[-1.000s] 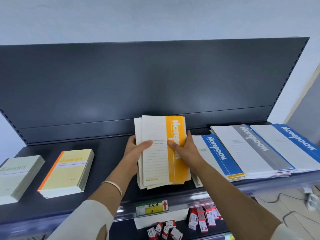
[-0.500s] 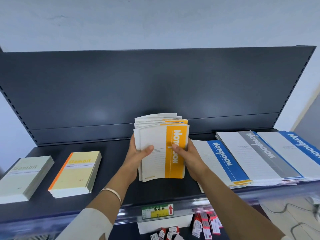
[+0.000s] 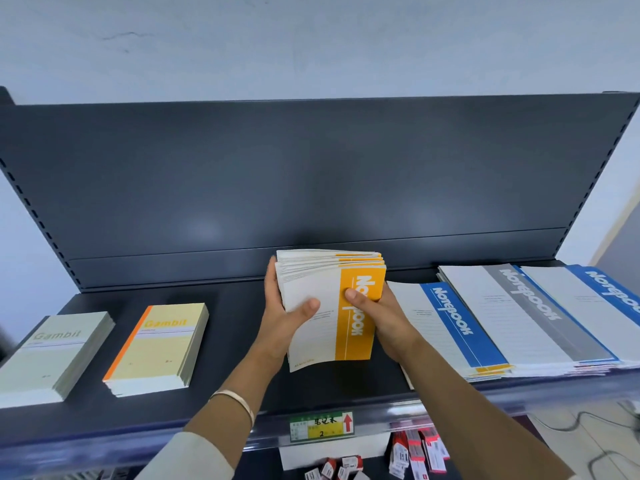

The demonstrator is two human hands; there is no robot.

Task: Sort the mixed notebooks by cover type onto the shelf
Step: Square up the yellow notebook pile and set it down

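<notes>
A stack of orange-striped notebooks [image 3: 353, 327] stands tilted up on the dark shelf [image 3: 235, 386], its lower edge on the shelf. My left hand [image 3: 284, 317] grips its left side, thumb on the white cover. My right hand [image 3: 381, 317] grips its right side, thumb on the orange stripe. To the right lie a blue-striped notebook pile [image 3: 450, 330], a grey-striped pile [image 3: 526, 306] and another blue-striped pile [image 3: 602, 299], overlapping one another. At the left lie a pale green Gambit pad stack [image 3: 52, 358] and a yellow Gambit pad stack [image 3: 159, 344].
The shelf's dark back panel [image 3: 311, 185] rises behind the stacks. A price label [image 3: 322, 427] sits on the front rail. Small red-and-white packets [image 3: 415, 452] lie on the lower shelf. A cable lies on the floor [image 3: 588, 431] at the lower right.
The orange-striped stack lay flat on the shelf; both hands have lifted its far edge so that it stands tilted up with its pages squared.
</notes>
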